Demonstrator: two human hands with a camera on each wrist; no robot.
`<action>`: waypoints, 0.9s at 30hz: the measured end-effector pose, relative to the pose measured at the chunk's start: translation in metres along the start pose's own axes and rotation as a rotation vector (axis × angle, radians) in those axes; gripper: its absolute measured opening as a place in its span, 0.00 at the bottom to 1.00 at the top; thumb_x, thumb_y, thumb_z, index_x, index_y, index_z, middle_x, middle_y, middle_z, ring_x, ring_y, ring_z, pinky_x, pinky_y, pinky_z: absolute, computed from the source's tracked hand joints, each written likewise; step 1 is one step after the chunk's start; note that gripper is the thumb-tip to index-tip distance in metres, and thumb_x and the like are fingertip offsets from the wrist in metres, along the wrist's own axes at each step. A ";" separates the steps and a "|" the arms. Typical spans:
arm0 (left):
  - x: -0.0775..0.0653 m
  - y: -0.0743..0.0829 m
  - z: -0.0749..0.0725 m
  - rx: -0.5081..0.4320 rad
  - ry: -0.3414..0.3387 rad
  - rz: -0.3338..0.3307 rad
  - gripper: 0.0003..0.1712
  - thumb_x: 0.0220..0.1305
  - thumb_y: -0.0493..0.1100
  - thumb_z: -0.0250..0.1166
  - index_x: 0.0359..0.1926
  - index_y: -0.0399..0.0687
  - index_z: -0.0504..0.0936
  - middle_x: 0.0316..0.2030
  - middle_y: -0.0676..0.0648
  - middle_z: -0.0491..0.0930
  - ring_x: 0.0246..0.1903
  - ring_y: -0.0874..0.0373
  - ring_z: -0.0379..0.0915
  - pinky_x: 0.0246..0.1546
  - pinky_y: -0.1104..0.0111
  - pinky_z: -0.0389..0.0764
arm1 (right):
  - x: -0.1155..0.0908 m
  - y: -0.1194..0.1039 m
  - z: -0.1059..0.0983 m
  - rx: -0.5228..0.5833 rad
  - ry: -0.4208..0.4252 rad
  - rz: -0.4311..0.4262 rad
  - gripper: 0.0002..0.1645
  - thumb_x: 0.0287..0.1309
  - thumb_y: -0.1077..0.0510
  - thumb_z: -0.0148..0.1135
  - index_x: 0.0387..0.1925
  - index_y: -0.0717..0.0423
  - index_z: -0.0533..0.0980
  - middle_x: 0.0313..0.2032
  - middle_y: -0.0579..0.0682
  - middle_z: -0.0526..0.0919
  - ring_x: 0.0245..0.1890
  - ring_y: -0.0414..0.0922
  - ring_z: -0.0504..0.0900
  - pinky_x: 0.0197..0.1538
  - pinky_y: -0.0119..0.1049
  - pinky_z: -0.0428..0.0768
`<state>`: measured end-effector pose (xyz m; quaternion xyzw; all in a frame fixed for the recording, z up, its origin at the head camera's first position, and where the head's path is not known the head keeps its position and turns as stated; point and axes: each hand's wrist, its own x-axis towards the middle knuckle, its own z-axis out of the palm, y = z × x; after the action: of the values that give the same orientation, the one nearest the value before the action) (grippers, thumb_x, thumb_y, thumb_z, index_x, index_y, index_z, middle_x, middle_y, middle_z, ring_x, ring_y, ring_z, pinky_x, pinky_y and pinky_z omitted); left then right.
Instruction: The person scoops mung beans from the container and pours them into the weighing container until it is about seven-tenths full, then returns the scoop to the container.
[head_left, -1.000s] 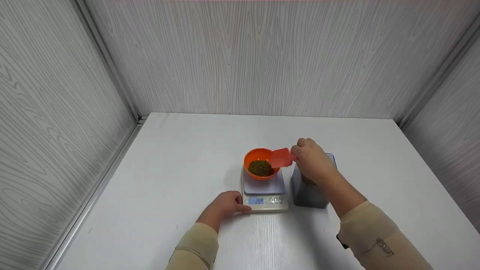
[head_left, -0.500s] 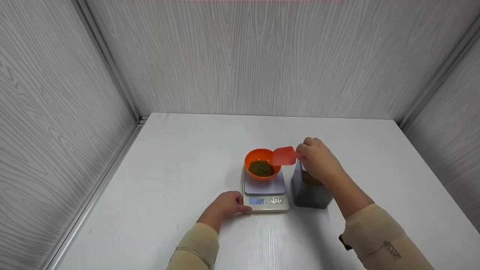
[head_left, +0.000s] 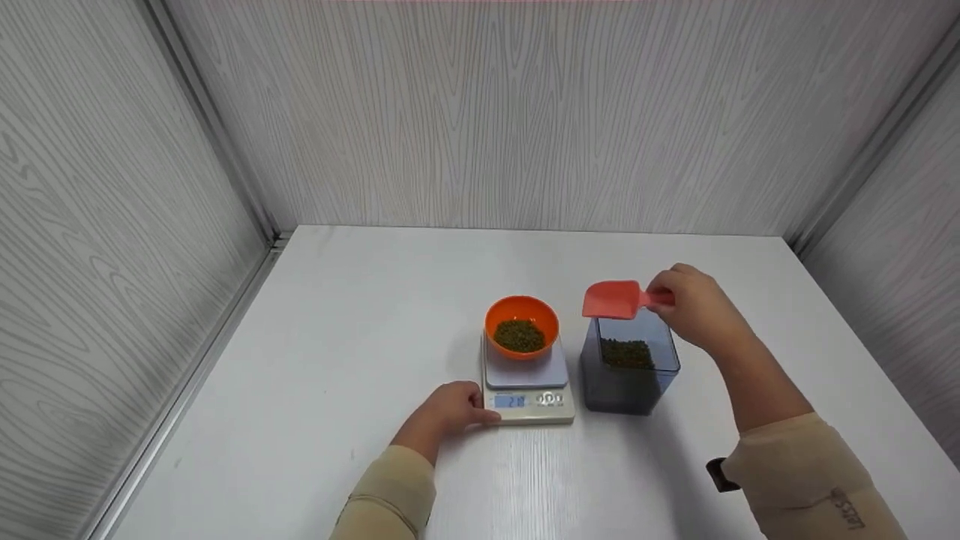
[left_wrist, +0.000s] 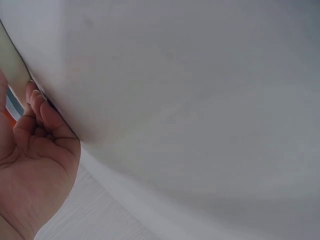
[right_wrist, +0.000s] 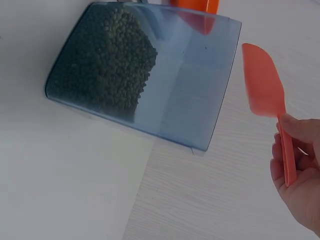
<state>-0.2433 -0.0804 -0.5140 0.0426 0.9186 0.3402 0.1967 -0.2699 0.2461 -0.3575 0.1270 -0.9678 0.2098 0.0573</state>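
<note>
In the head view my right hand (head_left: 694, 307) holds a red scoop (head_left: 613, 300) by its handle, above the back rim of a translucent container (head_left: 630, 386). Dark green-brown pellets (right_wrist: 107, 60) fill the container's lower part in the right wrist view. No pellets show in the scoop. Left of the container, an orange bowl (head_left: 536, 306) with similar pellets sits on a kitchen scale (head_left: 525, 375). My left hand (head_left: 448, 411) grips the scale's front left corner, thumb along the front edge. The left wrist view shows its fingers (left_wrist: 50, 115) curled against the scale's side.
Everything stands on a white table (head_left: 360, 322). A pale wood-grain panel (head_left: 480, 112) rises at the back, with further panels on the left and right. The container stands just right of the scale, with a narrow gap between them.
My right hand has carried the scoop from over the bowl rightwards to the container and levelled it. The scale's reading has changed. My left hand has stayed at the scale's corner.
</note>
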 end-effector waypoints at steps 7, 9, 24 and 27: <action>0.001 -0.001 0.001 0.006 0.012 0.019 0.21 0.47 0.57 0.70 0.22 0.49 0.69 0.21 0.52 0.65 0.26 0.57 0.63 0.29 0.66 0.62 | -0.008 0.020 -0.023 -0.030 -0.057 -0.035 0.08 0.53 0.65 0.60 0.36 0.65 0.77 0.32 0.57 0.75 0.33 0.51 0.74 0.37 0.47 0.75; 0.001 -0.001 0.001 0.001 0.013 0.012 0.22 0.46 0.57 0.70 0.22 0.49 0.69 0.21 0.52 0.65 0.26 0.57 0.63 0.29 0.66 0.62 | -0.009 0.023 -0.027 -0.032 -0.083 -0.019 0.08 0.52 0.65 0.60 0.36 0.65 0.77 0.31 0.56 0.75 0.32 0.51 0.74 0.36 0.47 0.75; -0.001 0.001 -0.001 -0.063 -0.016 -0.039 0.22 0.48 0.60 0.67 0.25 0.49 0.71 0.22 0.50 0.69 0.26 0.55 0.65 0.27 0.65 0.64 | 0.002 0.011 0.013 -0.282 -0.178 -0.028 0.10 0.46 0.74 0.57 0.33 0.67 0.78 0.28 0.58 0.74 0.30 0.52 0.74 0.37 0.46 0.76; -0.001 0.001 0.000 -0.066 -0.003 -0.042 0.23 0.47 0.62 0.68 0.24 0.49 0.71 0.22 0.50 0.68 0.26 0.55 0.64 0.26 0.65 0.63 | 0.001 0.007 0.020 -0.396 -0.151 -0.073 0.11 0.43 0.75 0.58 0.33 0.69 0.78 0.28 0.60 0.75 0.31 0.54 0.74 0.38 0.45 0.76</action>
<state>-0.2425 -0.0793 -0.5131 0.0174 0.9073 0.3659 0.2066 -0.2741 0.2435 -0.3776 0.1637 -0.9864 0.0034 0.0162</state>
